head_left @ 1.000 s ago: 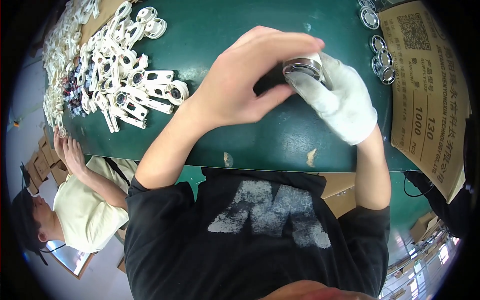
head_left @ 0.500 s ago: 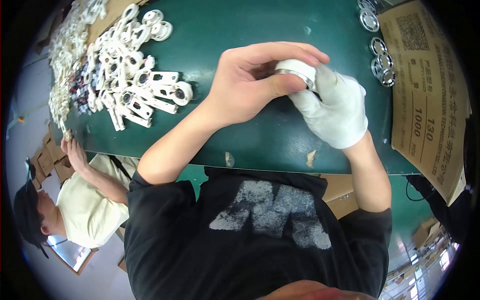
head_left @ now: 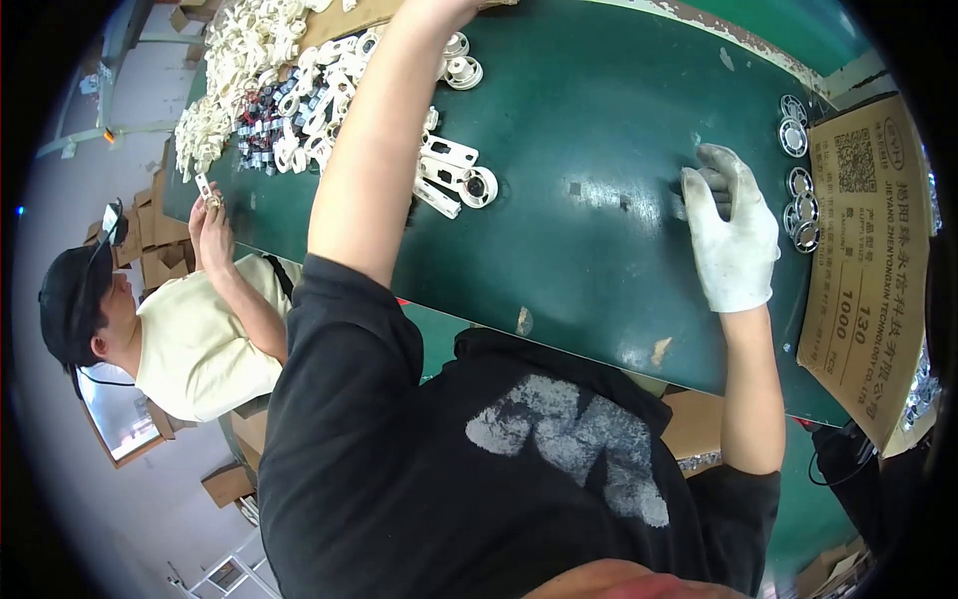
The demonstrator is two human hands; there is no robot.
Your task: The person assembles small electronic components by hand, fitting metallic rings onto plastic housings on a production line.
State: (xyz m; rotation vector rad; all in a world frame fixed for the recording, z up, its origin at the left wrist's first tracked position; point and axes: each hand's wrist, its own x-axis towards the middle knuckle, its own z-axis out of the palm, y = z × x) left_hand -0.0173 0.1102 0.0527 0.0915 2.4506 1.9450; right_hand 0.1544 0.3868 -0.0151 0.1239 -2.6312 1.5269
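My right hand point(head_left: 736, 235), in a white glove, hovers over or rests on the right part of the green table, its thumb and fingers apart. Nothing shows between them. Several round silver rings point(head_left: 801, 210) lie just right of it. My left arm stretches far forward, across the white parts. Only the back of my left hand point(head_left: 444, 8) shows at the upper edge; its fingers are cut off or hidden. White plastic handle-shaped parts with round heads point(head_left: 479, 187) lie beside my left forearm.
A brown cardboard box point(head_left: 858, 270) stands at the table's right edge. Heaps of white plastic parts point(head_left: 244, 50) and small dark motor-like pieces point(head_left: 261, 125) fill the far left. Another person point(head_left: 200, 339) sits at the left, holding a small white part.
My hands have parted and the white round part with the metal rim is out of sight. My left hand has reached far forward; my right has moved right and opened. The view has turned.
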